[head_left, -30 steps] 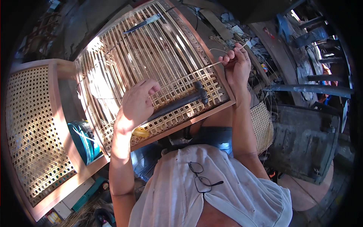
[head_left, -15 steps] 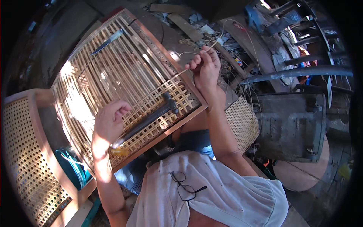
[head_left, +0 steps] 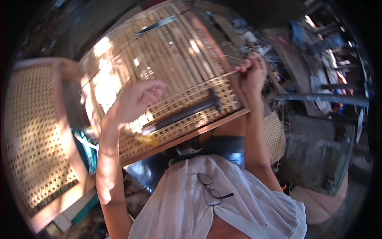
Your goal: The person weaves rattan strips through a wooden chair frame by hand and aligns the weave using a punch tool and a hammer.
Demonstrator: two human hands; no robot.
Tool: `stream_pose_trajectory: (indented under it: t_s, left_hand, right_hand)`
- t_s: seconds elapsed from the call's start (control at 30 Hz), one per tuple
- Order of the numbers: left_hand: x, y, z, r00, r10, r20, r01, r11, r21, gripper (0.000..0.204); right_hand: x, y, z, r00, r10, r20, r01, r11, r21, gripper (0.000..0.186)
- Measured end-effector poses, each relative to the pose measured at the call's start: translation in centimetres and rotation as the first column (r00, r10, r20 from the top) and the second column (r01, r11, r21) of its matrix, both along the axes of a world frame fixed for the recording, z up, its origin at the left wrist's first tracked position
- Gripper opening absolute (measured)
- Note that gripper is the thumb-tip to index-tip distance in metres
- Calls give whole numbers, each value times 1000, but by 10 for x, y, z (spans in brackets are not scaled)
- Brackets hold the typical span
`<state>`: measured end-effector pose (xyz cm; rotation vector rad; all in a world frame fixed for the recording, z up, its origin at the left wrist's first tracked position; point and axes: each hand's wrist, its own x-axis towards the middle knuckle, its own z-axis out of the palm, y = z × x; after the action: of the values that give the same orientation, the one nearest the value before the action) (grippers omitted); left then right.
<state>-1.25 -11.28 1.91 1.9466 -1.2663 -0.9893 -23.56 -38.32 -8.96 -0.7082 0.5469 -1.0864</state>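
My left hand (head_left: 139,99) hovers over the left part of a cane panel in a wooden frame (head_left: 163,55), its fingers curled; whether they hold anything is unclear. My right hand (head_left: 252,75) pinches a thin cane strand (head_left: 227,73) at the frame's right edge. The panel has parallel strands above and open weave near me (head_left: 223,87). A dark-handled hammer (head_left: 183,113) lies on the weave between my hands, with a small yellow object (head_left: 146,140) beside it. A blade-like tool (head_left: 153,27) lies at the panel's far side. The picture is blurred.
A second framed cane panel (head_left: 34,119) stands at left, beside a teal container (head_left: 83,153). At right are a loose cane sheet (head_left: 274,139), a dark board (head_left: 314,151), metal bars (head_left: 322,99) and scrap wood (head_left: 286,59). Eyeglasses (head_left: 211,189) hang on my shirt.
The view has swung, shifting the scene down-left and then back up-right. My left hand has moved slightly leftward over the panel; my right hand keeps its pinch on the strand.
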Motion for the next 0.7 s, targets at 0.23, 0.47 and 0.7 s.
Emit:
stream_pose_trajectory:
  t_s: [0.23, 0.47, 0.7]
  left_hand:
    - [29, 32, 2, 992, -125, -9, 123, 957, 264, 39]
    - [30, 34, -10, 990, -138, 40, 125, 965, 231, 39]
    - [31, 40, -8, 991, -131, 40, 117, 962, 247, 39]
  right_hand:
    - [-2, -3, -9, 996, 84, 38, -85, 996, 17, 13]
    - [-2, -2, -5, 997, 69, 44, -70, 997, 22, 12]
    - [-2, -1, -6, 995, 87, 48, -88, 996, 29, 13]
